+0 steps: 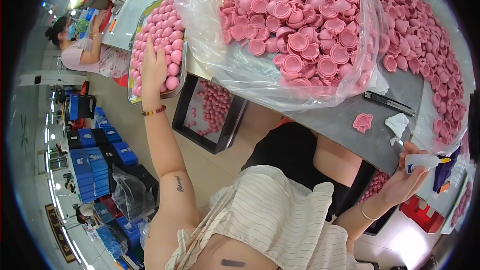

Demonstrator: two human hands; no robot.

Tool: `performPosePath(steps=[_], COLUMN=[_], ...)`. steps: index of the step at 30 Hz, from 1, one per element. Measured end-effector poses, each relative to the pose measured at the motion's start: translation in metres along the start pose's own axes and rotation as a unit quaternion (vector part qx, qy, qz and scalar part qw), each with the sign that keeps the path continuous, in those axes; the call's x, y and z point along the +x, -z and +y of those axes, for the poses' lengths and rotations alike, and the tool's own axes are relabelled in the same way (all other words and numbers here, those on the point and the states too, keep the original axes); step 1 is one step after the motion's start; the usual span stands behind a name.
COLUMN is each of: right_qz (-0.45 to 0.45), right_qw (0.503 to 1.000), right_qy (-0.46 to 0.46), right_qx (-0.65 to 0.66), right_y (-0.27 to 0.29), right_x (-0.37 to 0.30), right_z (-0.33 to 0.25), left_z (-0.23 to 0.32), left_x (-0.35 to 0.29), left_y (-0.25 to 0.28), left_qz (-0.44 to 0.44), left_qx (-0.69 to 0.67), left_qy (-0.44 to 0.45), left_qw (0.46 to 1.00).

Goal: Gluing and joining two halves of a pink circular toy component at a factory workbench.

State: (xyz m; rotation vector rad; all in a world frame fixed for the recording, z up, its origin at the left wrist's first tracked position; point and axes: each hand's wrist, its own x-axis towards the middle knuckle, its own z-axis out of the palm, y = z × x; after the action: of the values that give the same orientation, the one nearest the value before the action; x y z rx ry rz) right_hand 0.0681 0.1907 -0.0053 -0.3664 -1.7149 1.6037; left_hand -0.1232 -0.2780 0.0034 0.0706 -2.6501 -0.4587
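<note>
Bottle of translucent white plastic (pixel 420 162), probably light and squeezable, best held mid-body, lies in the right hand's (pixel 409 176) curled grip; left hand (pixel 154 67), fingers extended over smooth pink balls (pixel 173 56), grasp unclear.

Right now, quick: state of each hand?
Left hand: fingers extended over the pink balls; underside hidden, can't tell whether it grips one.
Right hand: closed around a small translucent bottle with a yellow tip.

The tray (pixel 186 62) of balls (pixel 172 70) sits left of the middle bag (pixel 240 77) of shells (pixel 298 42), a knife (pixel 390 103) lying nearer right on the tabletop (pixel 345 124).
</note>
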Motion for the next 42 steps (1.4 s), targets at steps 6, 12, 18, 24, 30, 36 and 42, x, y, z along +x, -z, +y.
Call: performPosePath(steps=[6, 12, 18, 24, 30, 36, 42], right_qz=[0.0, -0.004, -0.015, 0.008, 0.007, 0.023, 0.031], right_qw=[1.0, 1.0, 1.0, 1.0, 0.999, 0.999, 0.999], right_qy=[-0.004, -0.002, 0.012, -0.01, -0.018, -0.021, -0.029], right_qx=[0.003, -0.004, 0.015, 0.023, 0.038, 0.03, 0.029], right_y=[0.003, 0.005, 0.004, 0.005, 0.001, 0.003, -0.001], right_x=[-0.001, 0.0, -0.001, -0.002, -0.001, -0.001, -0.001], right_z=[0.0, 0.002, 0.001, -0.002, -0.002, -0.003, -0.003], left_z=[-0.03, -0.061, -0.058, -0.073, -0.195, -0.15, -0.07], left_x=[0.042, 0.052, 0.059, 0.07, 0.147, 0.169, 0.131], left_y=[-0.006, -0.005, -0.002, -0.003, -0.04, -0.061, -0.035], left_qz=[-0.179, -0.207, -0.201, -0.032, -0.1, -0.117, -0.086], left_qx=[-0.037, 0.119, 0.052, -0.088, 0.081, 0.072, 0.112], left_qy=[0.041, -0.066, -0.136, -0.007, 0.022, 0.062, -0.038], left_qw=[0.982, 0.969, 0.969, 0.996, 0.991, 0.989, 0.989])
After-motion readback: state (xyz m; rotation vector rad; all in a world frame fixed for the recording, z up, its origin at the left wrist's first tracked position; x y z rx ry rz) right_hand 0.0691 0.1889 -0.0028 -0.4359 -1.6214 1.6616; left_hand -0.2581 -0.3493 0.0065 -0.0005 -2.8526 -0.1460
